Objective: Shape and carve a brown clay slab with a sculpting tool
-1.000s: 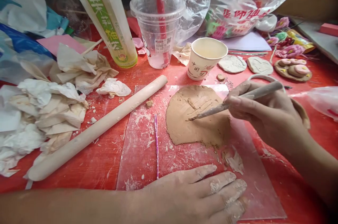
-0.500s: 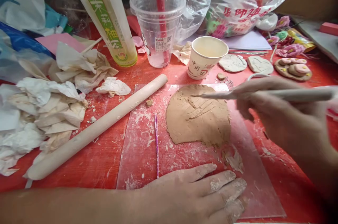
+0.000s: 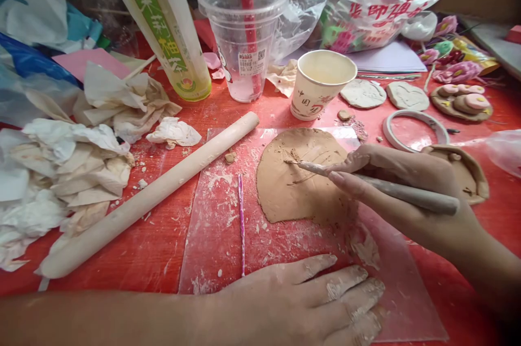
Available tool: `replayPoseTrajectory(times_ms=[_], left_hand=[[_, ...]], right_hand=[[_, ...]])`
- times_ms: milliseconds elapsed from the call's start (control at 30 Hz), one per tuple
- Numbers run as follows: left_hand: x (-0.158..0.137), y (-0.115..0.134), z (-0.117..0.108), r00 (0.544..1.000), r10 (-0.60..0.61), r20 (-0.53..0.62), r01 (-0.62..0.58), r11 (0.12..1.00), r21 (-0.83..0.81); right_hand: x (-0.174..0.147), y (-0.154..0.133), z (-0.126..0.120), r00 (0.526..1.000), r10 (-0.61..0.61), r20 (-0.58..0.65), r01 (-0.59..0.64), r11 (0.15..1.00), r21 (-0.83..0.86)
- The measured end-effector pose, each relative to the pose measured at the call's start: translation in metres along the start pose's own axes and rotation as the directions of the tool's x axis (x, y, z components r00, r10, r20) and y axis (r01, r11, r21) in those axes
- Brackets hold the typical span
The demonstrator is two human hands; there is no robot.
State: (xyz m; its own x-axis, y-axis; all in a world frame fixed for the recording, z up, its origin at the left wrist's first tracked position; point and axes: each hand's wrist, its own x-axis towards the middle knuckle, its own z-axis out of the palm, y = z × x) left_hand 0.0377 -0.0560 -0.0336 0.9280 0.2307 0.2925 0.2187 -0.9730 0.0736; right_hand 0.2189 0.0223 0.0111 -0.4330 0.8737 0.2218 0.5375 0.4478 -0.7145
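Observation:
A flat brown clay slab (image 3: 301, 199) with scratched lines lies on a clear plastic sheet (image 3: 211, 259). My right hand (image 3: 407, 183) grips a slim grey clay-covered modelling tool (image 3: 411, 194) like a pen, its tip touching the scratched part of the slab. My left hand (image 3: 317, 297), smeared with clay, rests flat on the sheet in front of the slab, fingers stretched out. A thin purple stick (image 3: 241, 221) lies left of the slab, its near end by my left wrist.
A wooden rolling pin (image 3: 154, 194) slants across the left, beside crumpled tissues (image 3: 81, 167). Behind stand a bottle (image 3: 163, 36), a plastic cup (image 3: 244, 36) and a paper cup (image 3: 321, 85). A tape roll (image 3: 415, 129) and clay pieces (image 3: 459, 164) lie at the right.
My right hand has come down and left, uncovering the tape roll and a clay piece. The tool now slopes down to the right, its tip slightly lower on the slab. My left hand has hardly moved.

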Motion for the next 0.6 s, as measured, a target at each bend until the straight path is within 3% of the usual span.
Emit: replayPoseTrajectory(times_ms=[400, 600], left_hand=[[-0.001, 0.0, 0.0, 1.0, 0.0, -0.002, 0.0, 1.0, 0.01], [-0.001, 0.0, 0.002, 1.0, 0.006, -0.019, -0.005, 1.0, 0.018]], right_hand=[[0.001, 0.0, -0.021, 0.985, 0.14, -0.099, -0.151, 0.981, -0.118], [0.001, 0.009, -0.023, 0.947, 0.242, -0.213, -0.266, 0.96, -0.092]])
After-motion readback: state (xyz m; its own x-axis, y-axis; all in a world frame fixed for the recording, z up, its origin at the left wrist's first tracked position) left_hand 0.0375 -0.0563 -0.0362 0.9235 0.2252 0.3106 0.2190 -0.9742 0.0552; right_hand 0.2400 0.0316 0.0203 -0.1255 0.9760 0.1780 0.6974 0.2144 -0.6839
